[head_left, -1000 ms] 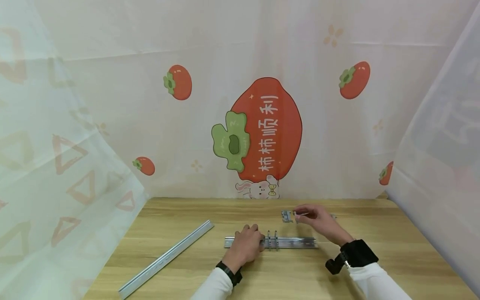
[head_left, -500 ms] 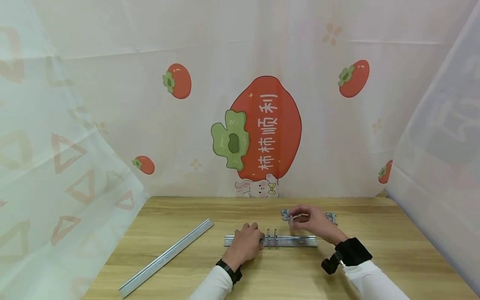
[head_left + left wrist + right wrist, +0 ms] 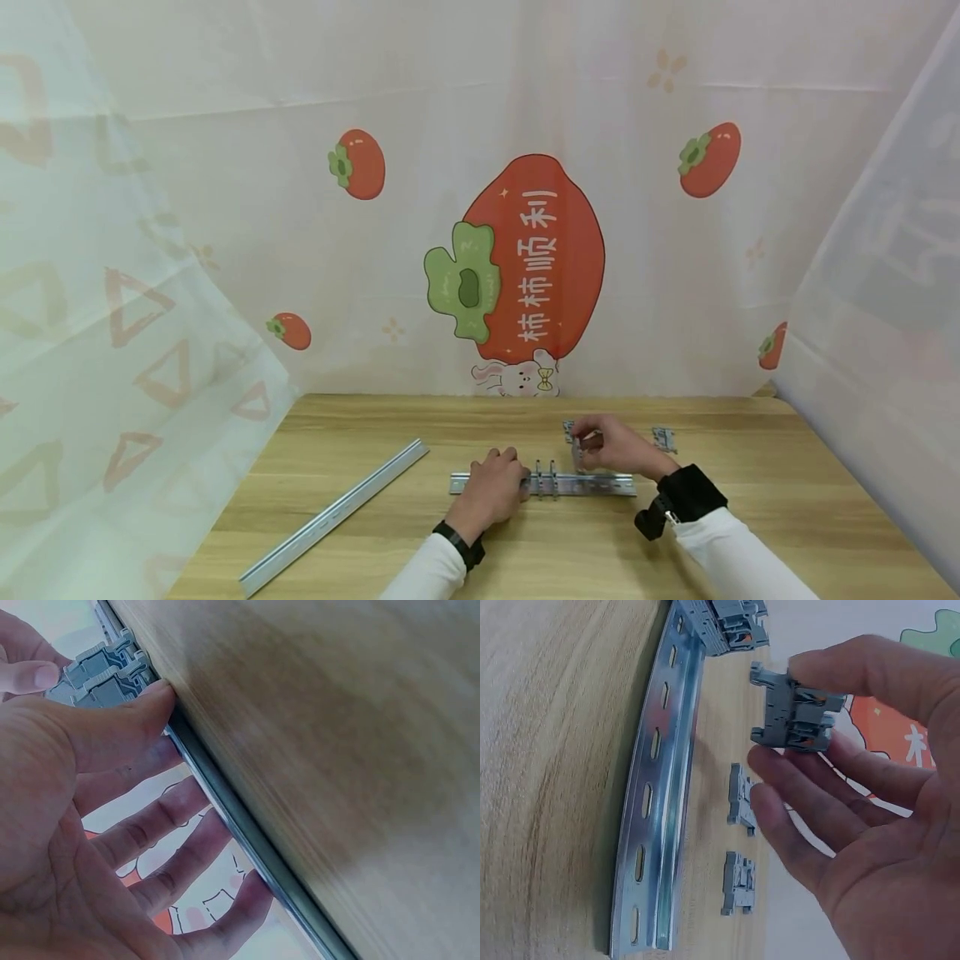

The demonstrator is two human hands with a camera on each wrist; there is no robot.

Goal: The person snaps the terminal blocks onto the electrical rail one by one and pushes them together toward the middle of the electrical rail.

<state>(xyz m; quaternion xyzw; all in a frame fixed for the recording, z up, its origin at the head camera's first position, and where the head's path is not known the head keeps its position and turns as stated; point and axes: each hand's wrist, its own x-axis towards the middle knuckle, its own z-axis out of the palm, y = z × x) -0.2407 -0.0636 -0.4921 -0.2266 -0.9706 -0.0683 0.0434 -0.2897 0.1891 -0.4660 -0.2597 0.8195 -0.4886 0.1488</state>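
A slotted metal DIN rail (image 3: 611, 485) lies crosswise in front of the person. At its left part the left hand (image 3: 491, 490) grips it, thumb along one edge and fingertips on the other in the left wrist view. Grey terminal blocks (image 3: 112, 688) stand upright on the rail just beyond that thumb. Behind the rail, the right hand (image 3: 624, 447) pinches another grey terminal block (image 3: 791, 716) between thumb and fingers. This block is held upright, apart from the rail in the right wrist view, its two end hooks facing the rail side.
Two loose terminal blocks, a nearer one (image 3: 739, 883) and another (image 3: 739, 796), lie on the wooden table (image 3: 360, 425) behind the rail. A longer metal rail (image 3: 333, 517) lies diagonally at the left. A printed curtain (image 3: 420, 108) hangs along the table's back edge.
The right hand has moved left and nearer to the rail with its terminal block, uncovering a loose block on the right. The left hand has stayed on the rail.
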